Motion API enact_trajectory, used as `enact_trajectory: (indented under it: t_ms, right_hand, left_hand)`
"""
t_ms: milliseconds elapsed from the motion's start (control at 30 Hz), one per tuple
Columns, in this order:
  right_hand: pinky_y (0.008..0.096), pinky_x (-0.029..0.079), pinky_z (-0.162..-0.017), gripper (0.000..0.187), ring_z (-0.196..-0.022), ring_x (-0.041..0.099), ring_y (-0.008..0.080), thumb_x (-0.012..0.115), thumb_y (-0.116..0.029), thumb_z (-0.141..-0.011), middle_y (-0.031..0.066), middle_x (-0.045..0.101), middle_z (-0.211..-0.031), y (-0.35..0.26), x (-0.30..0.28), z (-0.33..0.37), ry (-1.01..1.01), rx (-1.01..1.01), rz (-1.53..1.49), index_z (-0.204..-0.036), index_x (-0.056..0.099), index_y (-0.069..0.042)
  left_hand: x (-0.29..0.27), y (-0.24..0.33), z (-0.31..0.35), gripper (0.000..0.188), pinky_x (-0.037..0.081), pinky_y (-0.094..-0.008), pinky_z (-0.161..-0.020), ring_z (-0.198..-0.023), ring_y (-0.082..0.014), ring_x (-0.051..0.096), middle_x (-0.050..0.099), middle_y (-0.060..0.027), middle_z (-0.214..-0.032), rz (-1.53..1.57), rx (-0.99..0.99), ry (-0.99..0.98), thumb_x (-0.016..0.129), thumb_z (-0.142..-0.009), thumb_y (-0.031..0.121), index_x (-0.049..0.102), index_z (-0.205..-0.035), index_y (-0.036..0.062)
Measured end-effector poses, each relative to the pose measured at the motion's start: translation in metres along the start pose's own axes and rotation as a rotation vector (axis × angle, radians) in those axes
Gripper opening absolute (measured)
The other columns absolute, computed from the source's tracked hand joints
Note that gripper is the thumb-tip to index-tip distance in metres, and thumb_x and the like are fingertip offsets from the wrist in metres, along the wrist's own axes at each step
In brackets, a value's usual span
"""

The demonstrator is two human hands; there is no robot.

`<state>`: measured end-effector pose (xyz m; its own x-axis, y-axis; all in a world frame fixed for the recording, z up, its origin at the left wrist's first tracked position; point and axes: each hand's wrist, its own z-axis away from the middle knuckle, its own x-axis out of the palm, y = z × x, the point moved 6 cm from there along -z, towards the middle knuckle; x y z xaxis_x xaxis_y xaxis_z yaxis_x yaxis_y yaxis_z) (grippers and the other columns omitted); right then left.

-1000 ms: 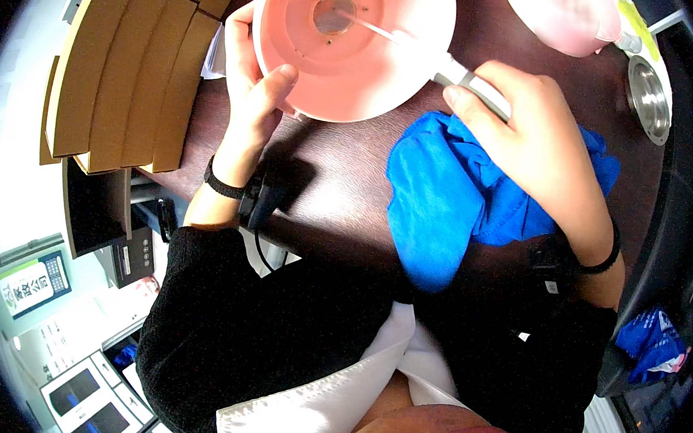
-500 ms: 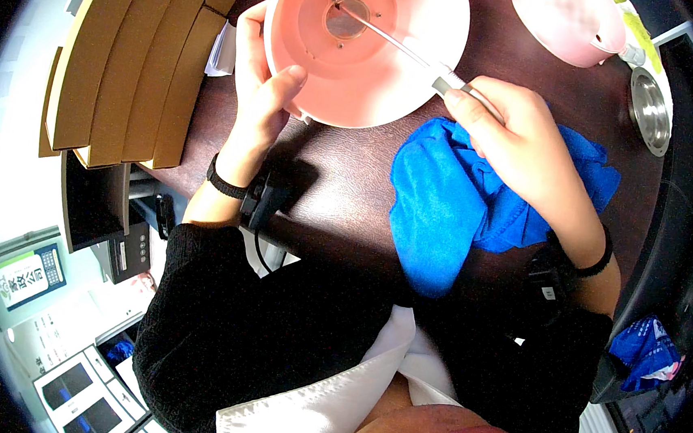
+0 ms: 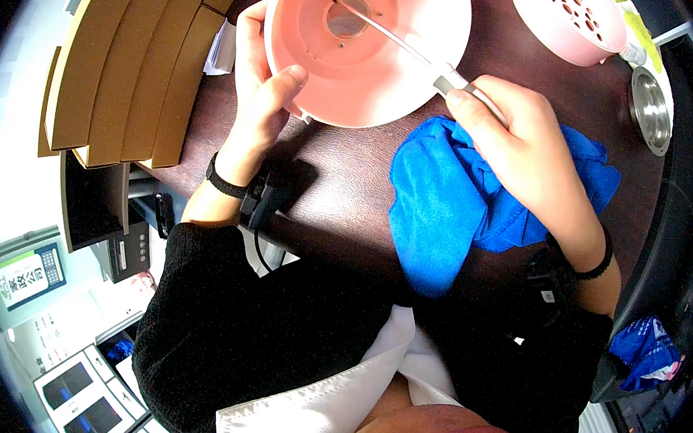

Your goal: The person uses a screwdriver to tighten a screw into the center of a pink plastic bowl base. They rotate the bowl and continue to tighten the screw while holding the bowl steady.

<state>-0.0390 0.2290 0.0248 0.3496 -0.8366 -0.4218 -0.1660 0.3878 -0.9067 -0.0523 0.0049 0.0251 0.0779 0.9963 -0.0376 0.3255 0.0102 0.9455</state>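
My left hand (image 3: pixel 271 88) grips the rim of a wide pink bowl-shaped part (image 3: pixel 398 82), thumb on the near left edge and fingers behind it. Its hollow side faces me, with a round opening and small holes at its centre. In my right hand (image 3: pixel 516 128) is a slim screwdriver (image 3: pixel 401 46) with a long metal shaft and a grey handle. The shaft reaches across the hollow, and its dark tip is at the upper left edge of the central opening. Below my right hand a crumpled blue cloth (image 3: pixel 445 200) lies on the dark table (image 3: pixel 341 183).
At the upper right sits a round pink part with holes (image 3: pixel 569 26), near a shiny metal bowl (image 3: pixel 649 110). Brown cardboard boxes (image 3: pixel 123 60) stand along the left side, with white papers (image 3: pixel 221 48) beside them. A blue package (image 3: pixel 645 354) lies at the lower right.
The screwdriver tip has shifted very slightly up and left. Holes in the pink part at the upper right show more clearly now. Both hands keep their grip, nearly still.
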Motion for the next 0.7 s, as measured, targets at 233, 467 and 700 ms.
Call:
enact_trajectory:
  t_ms: [233, 467, 700]
  right_hand:
    - [0.0343, 0.036, -0.045, 0.037, -0.044, 0.043, 0.016, 0.056, -0.026, -0.085, 0.0157, 0.046, -0.052, -0.0029, -0.0009, 0.0002, -0.002, 0.012, 0.015, -0.064, 0.049, 0.005]
    - [0.0335, 0.036, -0.044, 0.036, -0.044, 0.044, 0.0153, 0.056, -0.025, -0.085, 0.0151, 0.047, -0.051, -0.0023, -0.0016, 0.0003, 0.014, -0.003, 0.022, -0.065, 0.05, 0.005]
    - [0.0373, 0.038, -0.043, 0.033, -0.044, 0.052, 0.0274, 0.057, -0.024, -0.084, 0.0198, 0.05, -0.053, -0.0056, 0.0026, 0.0038, 0.003, -0.042, 0.134, -0.066, 0.052, 0.004]
  left_hand:
    - [0.0019, 0.0023, -0.0005, 0.069, 0.047, -0.019, -0.061, -0.091, -0.0139, 0.051, 0.046, -0.014, -0.112, -0.003, 0.042, 0.005, 0.062, -0.071, 0.029, 0.026, -0.124, 0.0015]
    - [0.0033, 0.0031, -0.0003, 0.07, 0.047, -0.0193, -0.062, -0.092, -0.0141, 0.052, 0.047, -0.0142, -0.111, -0.016, 0.024, -0.007, 0.062, -0.07, 0.028, 0.026, -0.124, 0.0017]
    - [0.0017, 0.0011, 0.0008, 0.073, 0.045, -0.0273, -0.08, -0.102, -0.0175, 0.049, 0.047, -0.0146, -0.114, -0.091, 0.08, -0.053, 0.064, -0.07, 0.028, 0.025, -0.125, 0.0016]
